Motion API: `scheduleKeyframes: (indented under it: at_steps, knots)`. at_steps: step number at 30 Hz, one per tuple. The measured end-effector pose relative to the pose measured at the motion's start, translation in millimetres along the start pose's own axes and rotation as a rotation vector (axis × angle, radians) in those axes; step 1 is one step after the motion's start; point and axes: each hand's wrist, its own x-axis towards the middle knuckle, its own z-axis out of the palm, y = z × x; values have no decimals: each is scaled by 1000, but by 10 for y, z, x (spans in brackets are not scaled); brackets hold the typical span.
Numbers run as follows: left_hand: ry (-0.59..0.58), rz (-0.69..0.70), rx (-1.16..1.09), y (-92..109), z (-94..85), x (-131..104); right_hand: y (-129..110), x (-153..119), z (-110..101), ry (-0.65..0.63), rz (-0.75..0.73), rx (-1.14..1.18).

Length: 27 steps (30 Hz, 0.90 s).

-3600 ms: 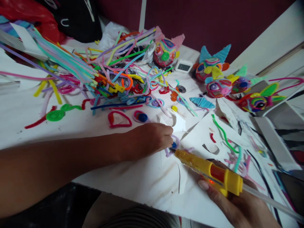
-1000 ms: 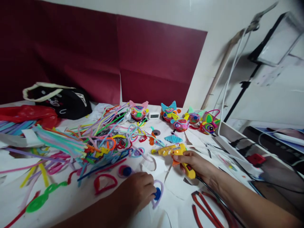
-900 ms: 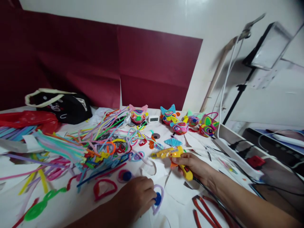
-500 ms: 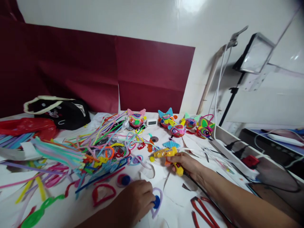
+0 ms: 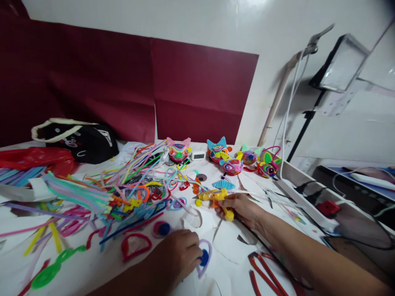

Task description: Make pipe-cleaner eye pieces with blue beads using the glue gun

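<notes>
The left hand (image 5: 179, 257) lies low in the frame's lower middle, knuckles up, fingers (image 5: 194, 251) curled and pinched together at their tips. The right forearm runs in from the lower right corner, and the right hand (image 5: 242, 207) at frame centre is closed in a grip, thumb side up.

Both forearms were bare, without sleeves; the left hand (image 5: 177, 257) and right hand (image 5: 242, 207) wore no gloves, rings or watch.
</notes>
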Motion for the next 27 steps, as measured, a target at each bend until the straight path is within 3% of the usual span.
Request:
scheduleKeyframes:
  at_steps: [6,13,19,22,27]
  knots:
    - [36,-23,43,36,-3,12,-68,-131,-133,106,-34,-346]
    - [79,17,84,59,-90,18,-94,-651,-206,186,-312,-805]
    - [21,34,52,86,-183,26,227,-1184,53,19,-714,-988]
    - [-40,21,27,108,-238,46,352,-1309,178,-50,-772,-1068]
    - [-45,9,-6,138,-298,72,439,-1304,283,-90,-781,-1255]
